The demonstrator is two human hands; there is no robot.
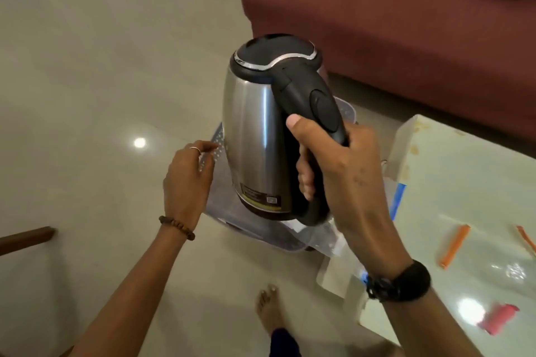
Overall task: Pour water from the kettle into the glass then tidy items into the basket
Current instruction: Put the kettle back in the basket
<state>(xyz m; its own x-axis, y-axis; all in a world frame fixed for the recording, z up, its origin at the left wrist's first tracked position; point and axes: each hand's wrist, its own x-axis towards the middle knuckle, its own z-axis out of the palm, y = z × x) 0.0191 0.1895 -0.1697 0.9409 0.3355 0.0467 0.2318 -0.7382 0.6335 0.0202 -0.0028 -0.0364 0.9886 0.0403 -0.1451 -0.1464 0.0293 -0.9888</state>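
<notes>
A steel kettle (255, 130) with a black lid and black handle hangs upright over a pale translucent perforated basket (216, 151) that sits on the floor. My right hand (336, 171) is wrapped around the kettle's handle, thumb on top. My left hand (188, 180) holds the basket's left rim with its fingertips. The kettle hides most of the basket's inside. No glass is in view.
A white glossy table (464, 211) stands at right, with orange strips (454, 246) and a red piece (499, 319) on it. A maroon sofa (406, 23) is behind. A brown wooden edge (26, 239) is at left. My bare foot (269, 310) is on the tiled floor below.
</notes>
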